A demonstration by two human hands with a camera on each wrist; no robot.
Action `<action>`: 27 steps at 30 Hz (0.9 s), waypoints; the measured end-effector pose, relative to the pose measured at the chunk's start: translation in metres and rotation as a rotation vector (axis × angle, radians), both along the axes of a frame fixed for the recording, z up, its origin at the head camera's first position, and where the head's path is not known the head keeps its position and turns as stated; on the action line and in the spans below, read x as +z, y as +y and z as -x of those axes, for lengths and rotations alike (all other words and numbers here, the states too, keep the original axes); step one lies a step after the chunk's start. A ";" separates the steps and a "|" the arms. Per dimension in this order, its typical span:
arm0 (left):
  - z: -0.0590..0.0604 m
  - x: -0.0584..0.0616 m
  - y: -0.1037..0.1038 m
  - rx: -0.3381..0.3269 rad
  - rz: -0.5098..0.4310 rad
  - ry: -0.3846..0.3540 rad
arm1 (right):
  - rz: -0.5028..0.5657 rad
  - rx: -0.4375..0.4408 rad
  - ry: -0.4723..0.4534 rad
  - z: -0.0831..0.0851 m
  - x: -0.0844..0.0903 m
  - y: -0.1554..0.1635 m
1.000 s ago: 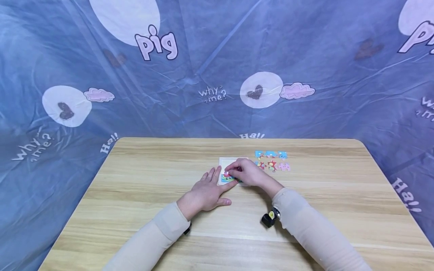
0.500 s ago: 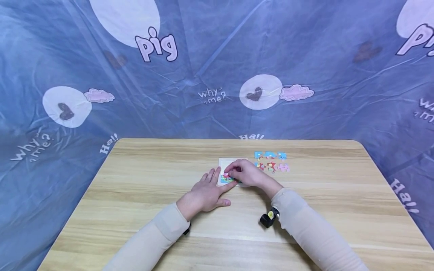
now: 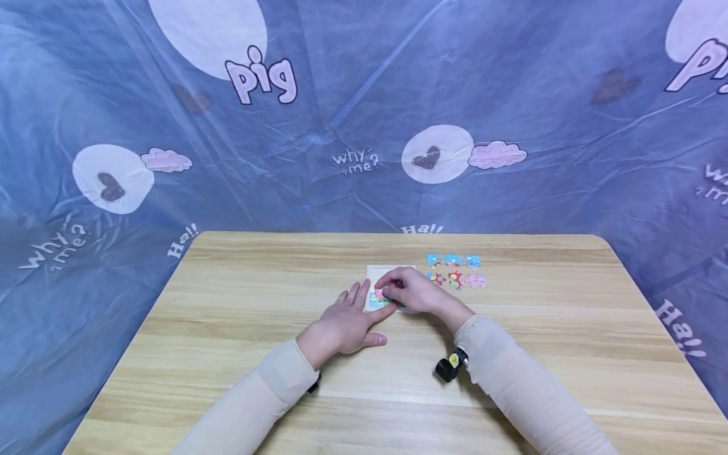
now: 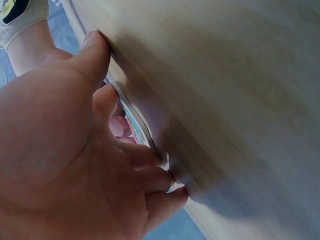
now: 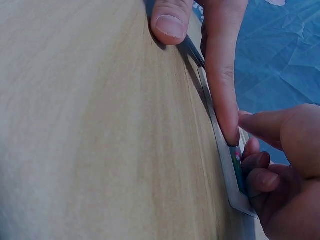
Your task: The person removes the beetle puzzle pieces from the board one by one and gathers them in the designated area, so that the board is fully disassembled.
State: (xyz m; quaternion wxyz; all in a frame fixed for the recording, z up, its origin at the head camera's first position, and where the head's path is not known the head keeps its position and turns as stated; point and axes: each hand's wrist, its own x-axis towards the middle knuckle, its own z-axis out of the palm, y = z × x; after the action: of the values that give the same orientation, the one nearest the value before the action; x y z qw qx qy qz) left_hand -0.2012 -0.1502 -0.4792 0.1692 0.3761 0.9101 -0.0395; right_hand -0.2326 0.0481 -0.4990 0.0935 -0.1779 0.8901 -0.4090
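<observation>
A small white puzzle tray (image 3: 368,273) lies flat on the wooden table, with colourful pieces fitted along its near side. My left hand (image 3: 345,323) lies spread beside it, fingers straight, the index finger reaching over its near edge. Over the tray, my right hand (image 3: 419,292) pinches a pinkish-red puzzle piece (image 3: 378,294) between thumb and index finger, close above the fitted row. In the right wrist view the curled fingers (image 5: 262,180) are right at the tray's rim (image 5: 225,162), next to the left index finger. My right hand hides much of the tray.
Two short rows of loose puzzle pieces lie right of the tray: blue ones (image 3: 453,260) behind, red and pink ones (image 3: 455,279) in front. A blue printed cloth (image 3: 296,189) hangs behind the table's far edge. A black wrist camera (image 3: 449,369) hangs under the right sleeve.
The pinkish-red piece has shifted very slightly left and toward the near row with my right fingertips. My left hand keeps its place.
</observation>
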 end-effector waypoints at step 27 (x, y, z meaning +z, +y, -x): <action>0.000 0.000 0.000 -0.002 0.016 0.017 | 0.041 -0.132 0.095 -0.007 -0.001 -0.007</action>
State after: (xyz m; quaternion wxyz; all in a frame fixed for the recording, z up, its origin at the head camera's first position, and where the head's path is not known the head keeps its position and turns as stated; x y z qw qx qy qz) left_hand -0.2008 -0.1501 -0.4792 0.1645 0.3752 0.9109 -0.0500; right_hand -0.2255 0.0407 -0.5002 0.0201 -0.1398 0.8948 -0.4236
